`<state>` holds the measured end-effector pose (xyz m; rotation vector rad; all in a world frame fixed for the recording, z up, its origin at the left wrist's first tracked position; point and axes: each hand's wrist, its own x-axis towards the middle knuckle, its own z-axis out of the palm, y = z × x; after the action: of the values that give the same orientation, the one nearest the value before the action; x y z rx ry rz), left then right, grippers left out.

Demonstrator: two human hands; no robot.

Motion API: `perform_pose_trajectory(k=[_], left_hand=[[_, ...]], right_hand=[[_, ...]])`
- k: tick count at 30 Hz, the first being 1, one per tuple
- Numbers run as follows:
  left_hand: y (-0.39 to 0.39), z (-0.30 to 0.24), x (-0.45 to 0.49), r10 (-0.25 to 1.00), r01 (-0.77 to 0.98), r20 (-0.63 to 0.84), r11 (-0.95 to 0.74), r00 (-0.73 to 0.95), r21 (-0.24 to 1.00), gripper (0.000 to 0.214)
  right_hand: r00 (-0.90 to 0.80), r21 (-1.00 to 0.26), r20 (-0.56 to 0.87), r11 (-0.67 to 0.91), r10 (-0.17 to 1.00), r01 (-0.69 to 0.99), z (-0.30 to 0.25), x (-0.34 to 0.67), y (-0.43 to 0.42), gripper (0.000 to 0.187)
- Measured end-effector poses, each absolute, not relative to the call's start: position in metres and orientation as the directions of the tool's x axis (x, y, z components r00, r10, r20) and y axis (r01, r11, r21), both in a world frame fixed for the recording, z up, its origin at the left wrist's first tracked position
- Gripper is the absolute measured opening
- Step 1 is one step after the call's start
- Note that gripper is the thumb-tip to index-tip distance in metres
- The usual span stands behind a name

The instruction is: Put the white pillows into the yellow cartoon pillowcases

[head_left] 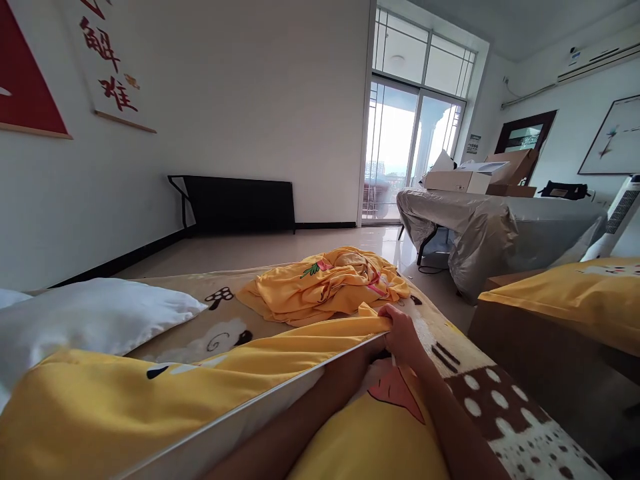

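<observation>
My right hand (399,332) pinches the gathered corner of a yellow pillowcase (200,380), thumb and fingers closed on the cloth. Along its near side runs a pale, straight edge. My left hand (373,352) reaches under that edge close to my right hand; its fingers are hidden by cloth and shadow. Below my arms bulges yellow cloth with a pink patch (370,437). Beyond my hands, a crumpled heap of yellow printed fabric (325,287) lies on the patterned blanket (480,393). A white pillow (115,313) rests at the left, partly behind the pillowcase.
At the right, a yellow cushion (570,293) lies on a brown surface. Open boxes (460,180) stand on a plastic-covered table (480,227) near the glass door (415,147). A black folded frame (235,203) leans along the far wall.
</observation>
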<state>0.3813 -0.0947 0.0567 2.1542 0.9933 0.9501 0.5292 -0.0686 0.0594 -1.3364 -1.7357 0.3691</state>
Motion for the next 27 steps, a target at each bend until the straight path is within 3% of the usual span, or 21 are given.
perform_pose_trajectory(k=[5, 11, 15, 17, 22, 27], left_hand=[[-0.1, 0.053, 0.376, 0.883, 0.554, 0.324, -0.465, 0.338, 0.69, 0.045], [-0.098, 0.055, 0.375, 0.942, 0.642, 0.133, -0.309, 0.308, 0.702, 0.035], [-0.093, 0.058, 0.373, 0.928, 0.613, 0.217, -0.364, 0.303, 0.701, 0.043], [-0.089, 0.052, 0.372, 0.873, 0.608, 0.273, -0.479, 0.403, 0.633, 0.036], [-0.084, 0.034, 0.377, 0.608, 0.551, 0.33, -0.794, 0.722, 0.258, 0.026], [-0.081, 0.031, 0.383, 0.51, 0.459, 0.251, -0.857, 0.823, 0.235, 0.023]], right_hand=[[0.082, -0.637, 0.504, 0.306, 0.86, 0.708, 0.064, 0.522, -0.075, 0.031], [0.083, -0.64, 0.531, 0.335, 0.843, 0.691, 0.066, 0.524, -0.074, 0.031], [0.063, -0.667, 0.55, 0.392, 0.833, 0.633, 0.067, 0.524, -0.074, 0.032], [0.054, -0.693, 0.538, 0.405, 0.841, 0.597, 0.066, 0.525, -0.074, 0.035], [0.058, -0.71, 0.508, 0.379, 0.859, 0.594, 0.064, 0.525, -0.071, 0.04], [0.063, -0.658, 0.566, 0.404, 0.822, 0.635, 0.063, 0.527, -0.071, 0.039]])
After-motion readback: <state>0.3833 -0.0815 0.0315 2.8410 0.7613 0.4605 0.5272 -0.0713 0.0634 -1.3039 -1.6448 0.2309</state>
